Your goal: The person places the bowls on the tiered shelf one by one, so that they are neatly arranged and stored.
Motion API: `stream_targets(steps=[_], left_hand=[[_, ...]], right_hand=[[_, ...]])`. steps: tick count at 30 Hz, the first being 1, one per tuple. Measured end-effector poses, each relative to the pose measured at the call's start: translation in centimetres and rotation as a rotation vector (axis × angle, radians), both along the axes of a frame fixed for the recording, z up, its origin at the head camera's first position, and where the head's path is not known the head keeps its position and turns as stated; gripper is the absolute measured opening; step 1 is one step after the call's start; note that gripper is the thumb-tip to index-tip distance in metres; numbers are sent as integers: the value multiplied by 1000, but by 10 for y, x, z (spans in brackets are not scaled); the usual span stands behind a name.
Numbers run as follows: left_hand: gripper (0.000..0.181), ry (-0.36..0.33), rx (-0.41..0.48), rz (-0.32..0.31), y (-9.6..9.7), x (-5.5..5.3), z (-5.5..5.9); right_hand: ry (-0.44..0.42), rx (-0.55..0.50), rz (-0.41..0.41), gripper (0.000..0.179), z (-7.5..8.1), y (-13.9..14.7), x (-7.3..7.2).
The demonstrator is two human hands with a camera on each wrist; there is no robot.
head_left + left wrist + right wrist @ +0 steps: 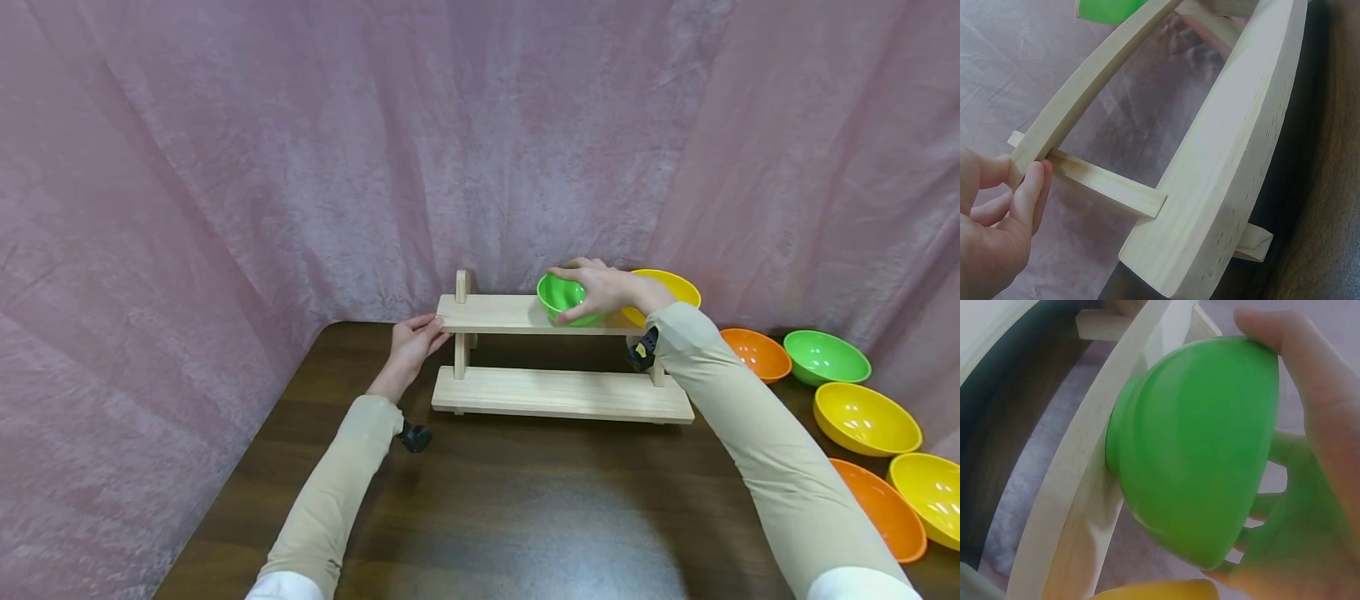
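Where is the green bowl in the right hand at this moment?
In the head view, the green bowl is on the upper shelf of the wooden rack, gripped by the right hand, just left of a yellow bowl.

Two-tier rack (562, 393) near back edge of desk (525, 500), curtain (510, 167) behind. Upper board (491, 314): first bowl (557, 296) at middle, second bowl (678, 287) toward right end. Five more bowls (866, 419) right of rack, toward desk's right edge

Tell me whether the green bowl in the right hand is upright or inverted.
Upright: the head view looks into the green bowl, and the right wrist view shows its base against the upper shelf.
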State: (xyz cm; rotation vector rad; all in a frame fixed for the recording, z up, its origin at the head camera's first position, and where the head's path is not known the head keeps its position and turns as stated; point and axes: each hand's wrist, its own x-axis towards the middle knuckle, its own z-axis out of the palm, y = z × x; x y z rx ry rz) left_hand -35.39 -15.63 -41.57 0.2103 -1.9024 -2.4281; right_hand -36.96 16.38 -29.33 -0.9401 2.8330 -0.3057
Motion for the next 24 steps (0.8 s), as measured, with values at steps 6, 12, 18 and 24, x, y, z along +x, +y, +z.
stream_targets(steps=[6,12,18,24], left_hand=[[42,-4,5,-1,-1,-1,0],[43,-8,5,-7,-2,-2,-1],[44,-11,6,-11,-4,-3,0],[43,-14,3,-9,-5,-2,1]], right_hand=[[7,-18,-12,93,1,0,2],[30,-57,-17,93,2,4,3],[116,-148,13,85,4,10,13],[207,-232,21,72,-2,16,22]])
